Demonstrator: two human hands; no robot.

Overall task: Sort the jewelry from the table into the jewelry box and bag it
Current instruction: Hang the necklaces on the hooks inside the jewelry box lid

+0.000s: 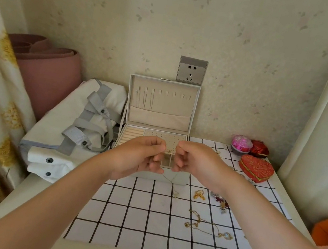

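Most of the sorting is still ahead of you, as far as this view shows. Your white canvas bag point(74, 128) lies folded at 9 o'clock, not yet used. The jewelry box point(160, 106) stands open at 12 o'clock, lid upright against the wall; a few chains seem to hang in the lid, and its tray looks nearly bare. On the grid cloth point(142, 219), at least 3 pieces wait at 3 to 4 o'clock: a gold pendant necklace point(206, 227), a gold clip point(199, 195) and a dark red ornament point(220, 200).

Your left hand point(142, 157) and right hand point(195, 163) are held close together over the box front, both pinched on a fine chain point(170, 180) whose pendant dangles to the cloth.

For room, the cloth at 6 to 7 o'clock is open. The heart-shaped red box point(256, 168) sits just beside your right wrist at 2 o'clock, so swing wide there.
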